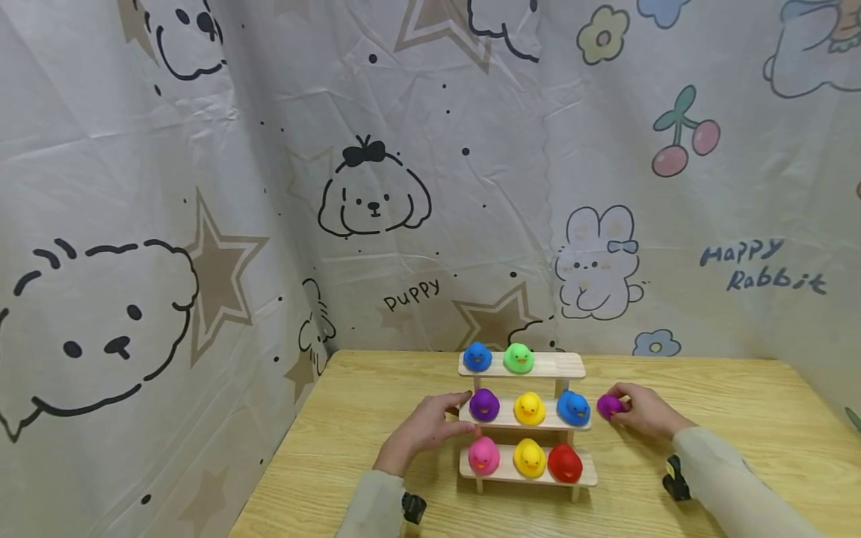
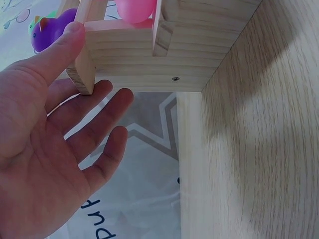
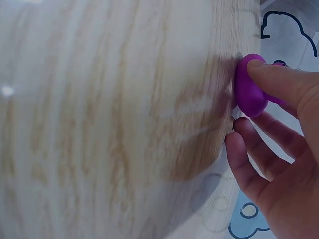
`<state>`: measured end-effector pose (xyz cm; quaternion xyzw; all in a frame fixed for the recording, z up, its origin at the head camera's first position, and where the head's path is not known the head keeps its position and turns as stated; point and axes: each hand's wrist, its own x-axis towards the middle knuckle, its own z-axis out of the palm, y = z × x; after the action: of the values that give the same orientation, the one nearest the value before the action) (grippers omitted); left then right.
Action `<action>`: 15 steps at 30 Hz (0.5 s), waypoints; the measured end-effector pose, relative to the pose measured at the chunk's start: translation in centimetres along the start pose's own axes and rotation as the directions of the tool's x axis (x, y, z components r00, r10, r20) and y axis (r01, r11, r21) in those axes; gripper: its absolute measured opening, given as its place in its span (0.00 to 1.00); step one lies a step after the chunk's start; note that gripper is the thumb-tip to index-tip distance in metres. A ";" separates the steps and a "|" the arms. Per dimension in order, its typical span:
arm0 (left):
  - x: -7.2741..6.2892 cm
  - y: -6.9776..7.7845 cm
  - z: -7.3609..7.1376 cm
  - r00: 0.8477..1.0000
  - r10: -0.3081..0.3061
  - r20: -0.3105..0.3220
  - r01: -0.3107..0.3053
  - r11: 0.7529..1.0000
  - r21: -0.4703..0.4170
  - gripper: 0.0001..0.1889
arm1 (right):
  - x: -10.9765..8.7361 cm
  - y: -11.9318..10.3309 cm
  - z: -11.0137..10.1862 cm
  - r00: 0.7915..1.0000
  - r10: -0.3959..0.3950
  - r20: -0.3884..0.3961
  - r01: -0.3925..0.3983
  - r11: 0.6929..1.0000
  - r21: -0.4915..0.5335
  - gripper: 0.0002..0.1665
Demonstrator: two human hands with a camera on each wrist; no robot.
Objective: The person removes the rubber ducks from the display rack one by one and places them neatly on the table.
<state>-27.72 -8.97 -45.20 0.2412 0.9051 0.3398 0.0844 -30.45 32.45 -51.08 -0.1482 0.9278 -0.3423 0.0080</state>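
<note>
A three-tier wooden display shelf (image 1: 554, 365) stands on the table with rubber ducks in rows. My left hand (image 1: 427, 427) holds the left end of its middle board, thumb on one side and fingers on the other, beside a purple duck (image 1: 484, 405). In the left wrist view the remaining fingers of the left hand (image 2: 60, 134) spread loosely past the board. To the right of the shelf, my right hand (image 1: 642, 411) pinches a magenta rubber duck (image 3: 250, 89) between thumb and fingers, close over the tabletop. A blue duck (image 1: 574, 409) sits nearest to it on the middle board.
A blue duck (image 1: 477, 357) and a green duck (image 1: 519, 359) sit on the top board's left part. The middle board also bears a yellow duck (image 1: 529, 409). Below are pink (image 1: 483, 456), yellow (image 1: 529, 457) and red (image 1: 565, 463) ducks. Printed curtains (image 1: 498, 112) hang behind the table (image 1: 733, 403).
</note>
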 end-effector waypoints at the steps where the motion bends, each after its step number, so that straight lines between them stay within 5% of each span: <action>1: 0.0 0.0 0.0 1.000 -0.001 0.000 0.001 1.000 0.001 0.34 | 0.0 0.0 0.0 1.000 -0.001 -0.002 0.001 1.000 -0.003 0.17; 15: 0.0 -0.1 -0.1 0.999 0.039 -0.007 -0.038 0.999 0.014 0.33 | 0.1 0.0 0.1 1.000 0.000 -0.007 -0.001 0.998 -0.067 0.22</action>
<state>-27.75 -9.09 -45.21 0.2578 0.9030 0.3359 0.0726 -30.53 32.40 -51.14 -0.1471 0.9388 -0.3114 0.0000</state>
